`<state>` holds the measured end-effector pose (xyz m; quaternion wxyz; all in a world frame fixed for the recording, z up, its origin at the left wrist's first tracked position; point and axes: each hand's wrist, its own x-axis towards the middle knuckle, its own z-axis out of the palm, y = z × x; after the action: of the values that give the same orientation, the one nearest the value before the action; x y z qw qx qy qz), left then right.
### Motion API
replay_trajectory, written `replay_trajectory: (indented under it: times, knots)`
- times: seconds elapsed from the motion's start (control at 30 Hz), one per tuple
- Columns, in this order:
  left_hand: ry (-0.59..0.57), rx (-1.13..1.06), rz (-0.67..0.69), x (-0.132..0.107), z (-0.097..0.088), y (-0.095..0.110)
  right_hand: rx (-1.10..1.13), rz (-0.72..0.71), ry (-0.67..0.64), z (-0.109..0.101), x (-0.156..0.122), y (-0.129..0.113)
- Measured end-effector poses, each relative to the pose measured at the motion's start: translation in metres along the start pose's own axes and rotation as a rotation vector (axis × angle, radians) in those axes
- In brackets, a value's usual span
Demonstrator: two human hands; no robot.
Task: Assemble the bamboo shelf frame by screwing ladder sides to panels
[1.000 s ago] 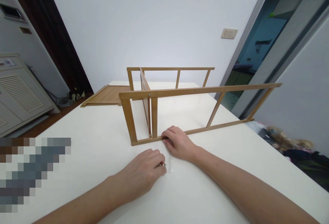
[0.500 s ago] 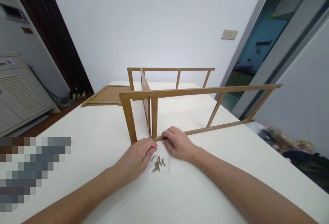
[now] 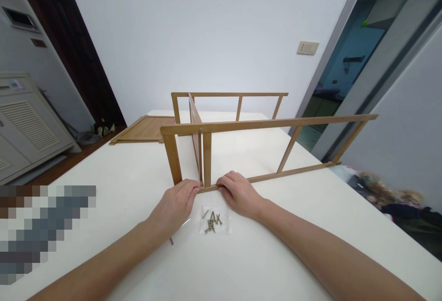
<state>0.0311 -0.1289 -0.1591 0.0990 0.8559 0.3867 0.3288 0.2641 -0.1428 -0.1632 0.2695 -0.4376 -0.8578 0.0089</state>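
A wooden shelf frame (image 3: 255,125) stands on its side on the white table, two ladder-like sides joined by an upright slatted panel (image 3: 195,144). My left hand (image 3: 176,204) is closed on the near side's lower rail, by its left corner. Right of the panel, my right hand (image 3: 240,193) grips the same rail with bent fingers. Between my hands and nearer me lies a clear plastic bag (image 3: 224,225) with several screws (image 3: 211,222) in or on it. Under my left wrist a thin metal shaft (image 3: 186,222) peeks out; most of that tool is hidden.
At the table's (image 3: 241,264) far left lies a flat wooden panel (image 3: 148,128). A blurred-out patch (image 3: 41,232) covers the left edge. Behind the table rises a white wall with a light switch (image 3: 307,48). Clothes (image 3: 397,199) are heaped beyond the right edge.
My left hand has shifted slightly left along the lower rail, away from the screws, uncovering part of the rail and the thin shaft. The right hand keeps its place.
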Motion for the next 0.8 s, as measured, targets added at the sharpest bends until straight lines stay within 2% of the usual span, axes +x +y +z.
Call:
replay_trajectory:
  times: [0.2, 0.3, 0.5, 0.6, 0.73, 0.8]
  knots:
    - [-0.062, -0.087, -0.083, -0.002, 0.006, -0.005, 0.007, -0.048, 0.127, -0.001, 0.0, 0.0]
    - [-0.077, -0.209, -0.171, -0.001, 0.01, -0.001, 0.012, -0.099, 0.18, -0.005, 0.002, -0.003]
    - [-0.045, -0.532, -0.375, 0.002, 0.01, 0.012, -0.026, -0.275, 0.178, -0.009, 0.007, -0.022]
    - [-0.032, -0.627, -0.398, 0.003, 0.009, 0.017, -0.038, -0.342, 0.181, -0.005, 0.007, -0.031]
    - [-0.065, -0.716, -0.425, 0.003, 0.007, 0.022, -0.026, -0.345, 0.208, -0.002, 0.005, -0.034]
    - [-0.082, -0.686, -0.407, 0.002, 0.005, 0.022, -0.001, -0.346, 0.213, -0.002, 0.004, -0.032]
